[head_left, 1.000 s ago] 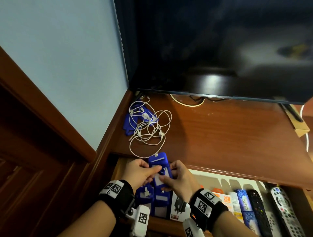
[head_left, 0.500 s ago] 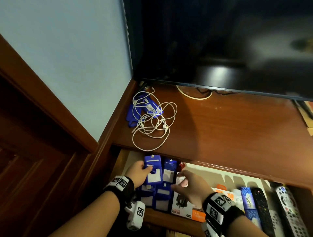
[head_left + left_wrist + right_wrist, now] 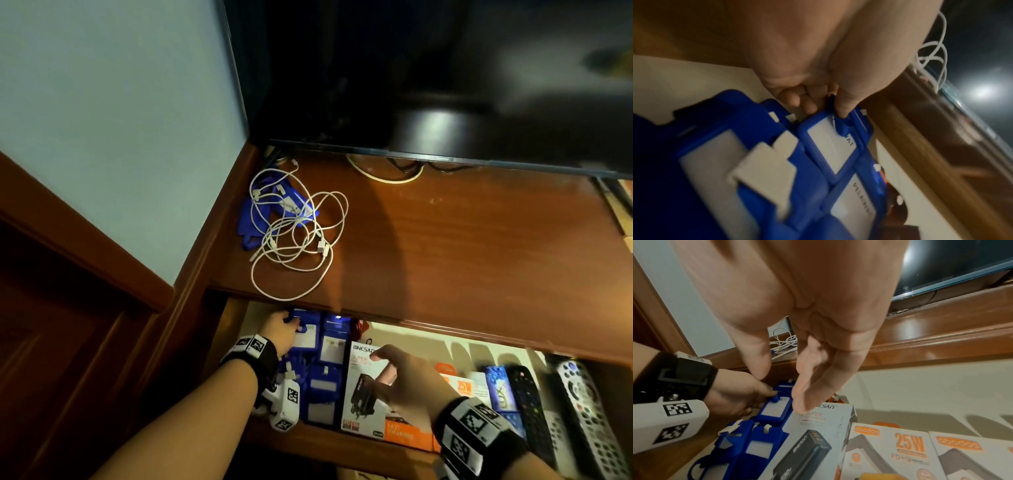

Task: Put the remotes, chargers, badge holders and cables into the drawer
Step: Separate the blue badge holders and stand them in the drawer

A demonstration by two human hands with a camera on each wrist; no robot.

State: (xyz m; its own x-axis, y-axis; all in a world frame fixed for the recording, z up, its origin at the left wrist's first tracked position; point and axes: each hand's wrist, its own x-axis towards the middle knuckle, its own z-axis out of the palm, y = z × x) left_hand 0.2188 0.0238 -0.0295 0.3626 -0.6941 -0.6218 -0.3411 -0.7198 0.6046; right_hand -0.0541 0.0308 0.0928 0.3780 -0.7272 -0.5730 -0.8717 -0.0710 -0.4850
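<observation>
In the open drawer [image 3: 236,329] my left hand [image 3: 279,330] pinches the top of a blue badge holder [image 3: 305,337] [image 3: 830,142] [image 3: 774,410], which lies at the back left among several other blue holders [image 3: 320,394]. My right hand [image 3: 400,380] [image 3: 797,378] hovers with relaxed, empty fingers over a white charger box [image 3: 363,387] [image 3: 818,426]. On the cabinet top [image 3: 462,246], white cables [image 3: 294,240] lie tangled over more blue badge holders [image 3: 248,222].
More charger boxes [image 3: 890,451] and remotes [image 3: 589,404] fill the drawer's right side. A television [image 3: 428,78] stands at the back of the cabinet top, with a pale wall [image 3: 120,120] to the left. The cabinet top overhangs the back of the drawer.
Both hands brought the badge holder down from the drawer's edge. The right hand let go and drew back over the charger box; the left carried the holder to the back left.
</observation>
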